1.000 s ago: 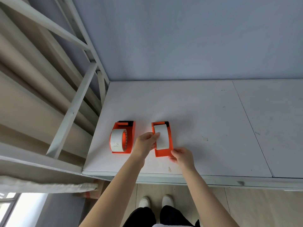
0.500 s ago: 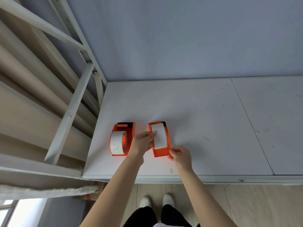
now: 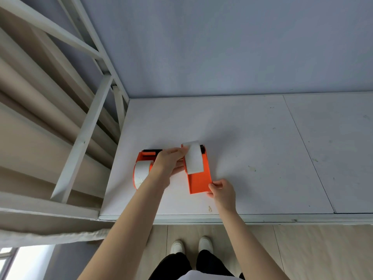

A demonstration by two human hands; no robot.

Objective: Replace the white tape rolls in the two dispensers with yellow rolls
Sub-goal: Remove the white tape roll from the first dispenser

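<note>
Left hand (image 3: pixel 168 162) closed on left side of white tape roll (image 3: pixel 193 158), fingers pinching it; roll raised partly above right dispenser (image 3: pixel 198 178). Right hand (image 3: pixel 222 190) pinches near right corner of that dispenser's base. Right dispenser stands near desk (image 3: pixel 252 138) front edge, long axis front to back, cutter end toward wall. Left dispenser (image 3: pixel 144 168) just beside it, toward desk left edge, lying on side, 1 white roll (image 3: pixel 141 173) in it, its face up.

Two orange dispensers (image 3: pixel 198 178) (image 3: pixel 144 158), two white tape rolls (image 3: pixel 193 158) (image 3: pixel 141 173), two hands (image 3: pixel 168 162) (image 3: pixel 223 191)
</note>
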